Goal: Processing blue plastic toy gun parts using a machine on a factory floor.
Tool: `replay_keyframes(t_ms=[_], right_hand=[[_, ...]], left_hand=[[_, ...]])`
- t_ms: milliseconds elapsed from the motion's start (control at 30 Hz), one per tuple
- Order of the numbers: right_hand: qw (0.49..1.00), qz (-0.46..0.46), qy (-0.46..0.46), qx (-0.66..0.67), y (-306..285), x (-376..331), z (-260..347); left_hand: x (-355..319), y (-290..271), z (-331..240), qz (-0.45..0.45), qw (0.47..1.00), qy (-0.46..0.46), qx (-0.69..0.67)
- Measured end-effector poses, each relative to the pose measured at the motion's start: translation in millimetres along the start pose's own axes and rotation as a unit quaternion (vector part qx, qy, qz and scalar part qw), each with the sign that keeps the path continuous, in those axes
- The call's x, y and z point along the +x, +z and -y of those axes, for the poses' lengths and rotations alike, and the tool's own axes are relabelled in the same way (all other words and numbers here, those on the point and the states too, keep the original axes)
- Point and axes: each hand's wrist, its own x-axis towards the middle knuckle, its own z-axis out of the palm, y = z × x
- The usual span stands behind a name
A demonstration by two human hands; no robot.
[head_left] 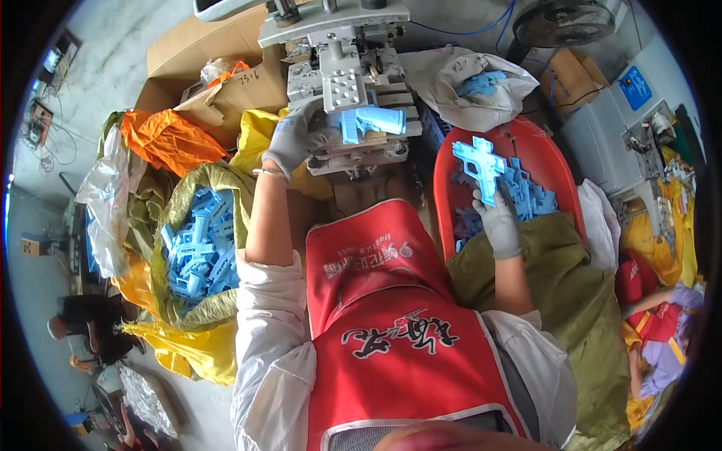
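Your right hand [500, 228] had its fingers pinching a light-blue pistol-shaped piece [481, 165] by the grip, over the red tub [538, 137] of similar parts. Your gloved left hand [295, 137] was at the metal machine [344, 89], right beside the second blue piece [382, 120]; couldn't tell if those fingers gripped it. Open sack [214, 173], full of blue parts, stood left of you.

A light-blue toy pistol [481, 164] rises above the gripping right fingers [478, 201], tilted; another light-blue piece [382, 120] extends rightward, just beside the left fingers [319, 137].
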Motion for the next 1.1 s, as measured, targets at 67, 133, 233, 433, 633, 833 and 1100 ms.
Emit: replay_keyframes(t_ms=[67,133,233,433,633,833,1100], right_hand=[[1.000,0.004,0.001,0.006,3.2,3.4,1.9],[1.000,0.019,-0.002,-0.008,17.3,1.5,8.2],[0.998,0.052,-0.014,-0.011,24.8,9.4,7.2],[0.966,0.096,-0.125,-0.204,91.9,41.4,32.6],[0.738,0.233,-0.396,-0.494,169.2,94.4,35.7],[0.585,0.316,-0.384,-0.641,198.9,107.6,30.3],[0.618,0.227,-0.427,-0.620,164.0,66.7,53.2]], left_hand=[[-1.6,-2.1,-4.3,-0.004,1.000,-0.019,0.015],[-2.5,-1.0,0.7,-0.004,1.000,-0.015,0.005],[-0.4,2.3,4.5,-0.012,0.999,0.017,-0.037],[-13.0,-1.8,15.3,-0.111,0.992,0.060,-0.004],[-94.3,-13.1,47.2,-0.243,0.942,-0.063,-0.224],[-191.7,-16.1,62.9,-0.293,0.902,-0.154,-0.276],[-244.5,-25.1,52.7,-0.373,0.907,-0.193,0.034]])
